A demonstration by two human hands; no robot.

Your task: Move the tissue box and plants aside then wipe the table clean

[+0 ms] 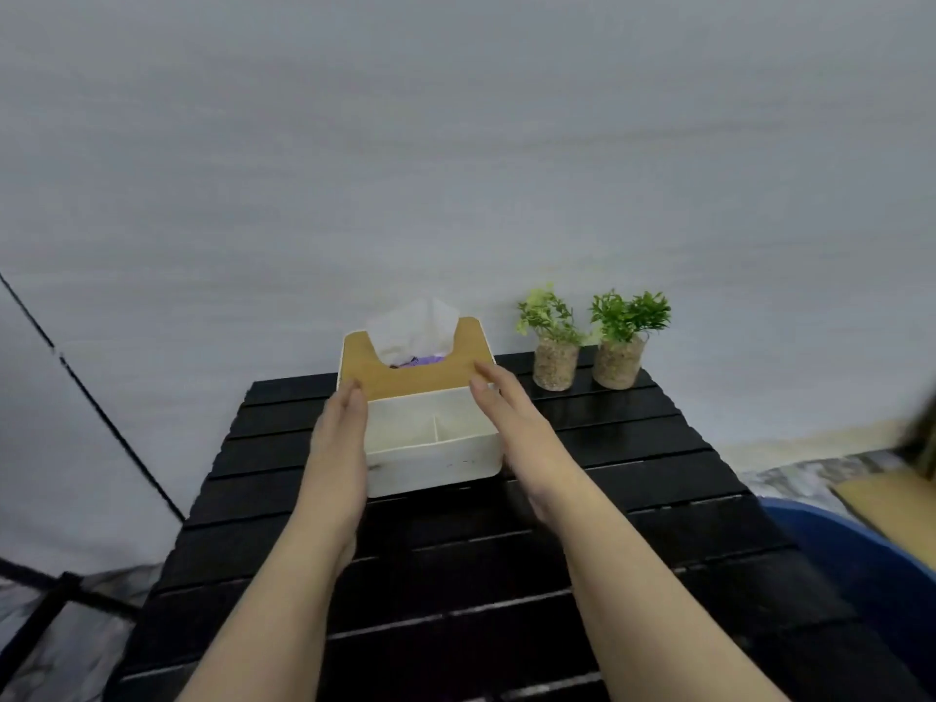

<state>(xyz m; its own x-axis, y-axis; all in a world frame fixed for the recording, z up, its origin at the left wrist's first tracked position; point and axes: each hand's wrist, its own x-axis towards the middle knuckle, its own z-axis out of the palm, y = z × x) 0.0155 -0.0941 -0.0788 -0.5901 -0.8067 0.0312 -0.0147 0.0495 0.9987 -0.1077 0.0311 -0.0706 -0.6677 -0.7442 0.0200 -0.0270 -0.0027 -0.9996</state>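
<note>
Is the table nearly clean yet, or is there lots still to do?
Lots to do. Nothing looks finished. Right now the left hand and right hand press flat against the sides of the tissue box, mid-table. The pale plant and the dark green plant stand at the back of the black table, not moved aside. No cloth shows, so wiping comes last.

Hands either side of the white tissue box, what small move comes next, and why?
Probably squeeze and lift the white, wooden-lidded tissue box off the black slatted table: the left hand and right hand flank it, fingers straight, and it occupies the surface to wipe.
</note>
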